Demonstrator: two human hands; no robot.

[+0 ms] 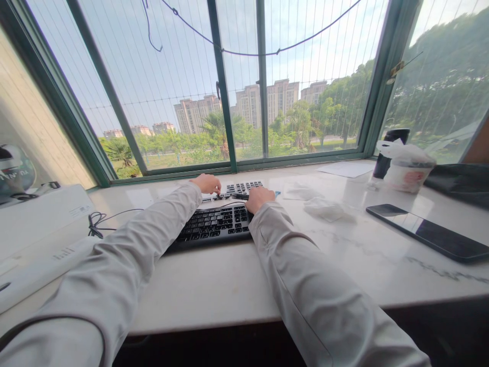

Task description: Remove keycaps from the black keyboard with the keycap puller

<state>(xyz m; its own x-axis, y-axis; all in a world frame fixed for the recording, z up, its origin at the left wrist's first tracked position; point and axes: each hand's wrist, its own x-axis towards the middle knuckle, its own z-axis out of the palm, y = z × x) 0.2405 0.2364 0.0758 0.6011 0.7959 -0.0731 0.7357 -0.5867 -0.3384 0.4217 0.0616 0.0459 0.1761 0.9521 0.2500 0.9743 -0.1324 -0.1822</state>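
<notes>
The keyboard [214,227] is black with small white letters on the keys. Both sleeves [153,239] are pale beige, plain. The counter [344,265] is white stone with thin grey veins. The tablet [428,232] is glossy black. The window frame [225,102] is dark green. The plastic bag [407,165] is white with a red print, and the cup [385,153] behind it is black.

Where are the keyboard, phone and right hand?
keyboard [214,224]: head view, on the middle key rows.
phone [431,232]: head view, on the middle of its dark screen.
right hand [260,198]: head view, on the back of the hand.
</notes>
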